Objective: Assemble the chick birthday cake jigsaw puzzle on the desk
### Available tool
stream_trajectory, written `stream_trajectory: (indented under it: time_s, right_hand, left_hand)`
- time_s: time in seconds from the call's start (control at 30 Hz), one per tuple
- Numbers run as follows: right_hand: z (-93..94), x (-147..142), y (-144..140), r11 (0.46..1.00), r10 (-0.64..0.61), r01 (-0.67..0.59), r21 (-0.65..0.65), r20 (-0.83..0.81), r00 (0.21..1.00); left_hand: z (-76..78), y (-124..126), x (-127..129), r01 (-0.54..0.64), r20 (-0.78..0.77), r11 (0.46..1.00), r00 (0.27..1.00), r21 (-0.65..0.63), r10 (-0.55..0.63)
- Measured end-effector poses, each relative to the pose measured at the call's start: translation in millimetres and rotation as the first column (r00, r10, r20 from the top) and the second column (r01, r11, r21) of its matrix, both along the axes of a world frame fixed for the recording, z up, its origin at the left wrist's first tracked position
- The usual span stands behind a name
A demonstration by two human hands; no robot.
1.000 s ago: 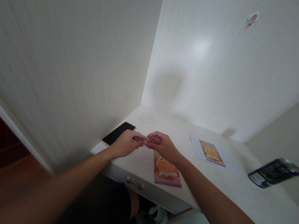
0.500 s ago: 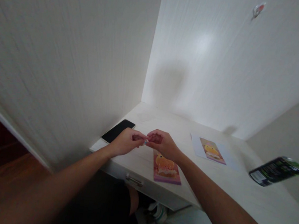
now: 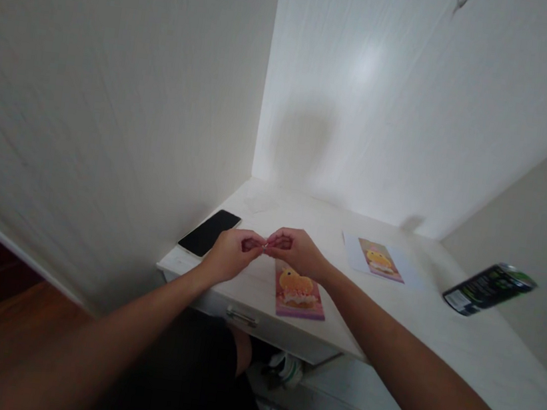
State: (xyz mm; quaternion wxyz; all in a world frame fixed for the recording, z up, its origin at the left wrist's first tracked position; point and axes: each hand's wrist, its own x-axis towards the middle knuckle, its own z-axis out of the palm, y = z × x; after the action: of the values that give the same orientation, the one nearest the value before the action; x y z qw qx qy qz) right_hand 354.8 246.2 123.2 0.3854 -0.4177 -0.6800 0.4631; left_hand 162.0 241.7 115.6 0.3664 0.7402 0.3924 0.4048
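Above the front part of the white desk, my left hand (image 3: pixel 233 251) and my right hand (image 3: pixel 296 252) meet at the fingertips. Both are closed in a pinch on one tiny pale object (image 3: pixel 265 245), too small to name. Just below my right hand lies a pink card or booklet (image 3: pixel 299 294) with a yellow-orange cartoon figure; its upper edge is partly covered by the hand. A black-screened phone (image 3: pixel 209 232) rests on the desk to the left, beside my left hand.
A white sheet with a similar picture card (image 3: pixel 381 260) lies at the back right. Farther right is a dark drink can (image 3: pixel 488 290). White panels (image 3: pixel 323 57) enclose the desk at left and back. A drawer handle (image 3: pixel 242 316) shows at the front, above my knees.
The whole view has shifted slightly, so the desk things sit a little higher and further left. Both hands stay together at the fingertips, and the tiny object shows less between them.
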Motion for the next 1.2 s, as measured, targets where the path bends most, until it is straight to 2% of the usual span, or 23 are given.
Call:
stream_trajectory:
  time_s: [0.13,0.27,0.37,0.47,0.5,0.57,0.63,0.7,0.87,1.03,1.2]
  right_hand:
    - [7.4,6,1,1.000,-0.023,0.023,-0.011,0.008,1.000]
    - [14.1,16,5,0.996,0.008,-0.010,-0.090,-0.021,1.000]
    - [16.6,29,11,0.989,0.020,-0.022,-0.143,-0.020,1.000]
    - [17.6,51,17,0.986,-0.001,0.012,-0.168,0.062,0.998]
    - [17.6,60,19,0.984,-0.001,0.019,-0.175,0.104,0.995]
    - [16.8,79,22,0.980,0.011,0.021,-0.196,0.163,0.987]
    - [13.9,95,23,0.973,0.044,-0.003,-0.231,0.173,0.984]
    - [8.4,105,23,0.965,0.070,-0.028,-0.260,0.152,0.986]
    - [-10.4,108,23,0.966,0.081,-0.030,-0.255,0.191,0.978]
    - [-23.1,103,24,0.990,0.012,0.028,-0.139,0.280,0.960]
    - [-28.0,103,23,0.998,0.013,0.008,-0.061,0.344,0.939]
  left_hand:
    - [0.2,4,6,-0.007,0.022,1.000,1.000,0.000,0.007]
    - [4.1,11,19,-0.002,0.047,1.000,0.999,-0.006,0.002]
    - [5.5,11,32,-0.058,0.066,0.998,0.996,0.016,0.057]
    - [1.6,1,43,-0.121,0.001,0.982,0.993,0.148,0.122]
    - [-1.0,-4,46,-0.090,-0.074,0.969,0.991,0.228,0.109]
    - [-7.4,-15,50,0.080,-0.285,0.925,0.958,0.372,0.031]
    - [-13.8,-24,51,0.258,-0.446,0.870,0.894,0.421,-0.049]
    - [-18.6,-28,50,0.353,-0.530,0.836,0.843,0.420,-0.090]
    - [-21.6,-22,45,0.408,-0.580,0.828,0.805,0.385,-0.127]
    - [-22.0,-16,43,0.413,-0.584,0.835,0.799,0.364,-0.141]
    - [-21.7,-15,43,0.418,-0.584,0.837,0.798,0.354,-0.151]
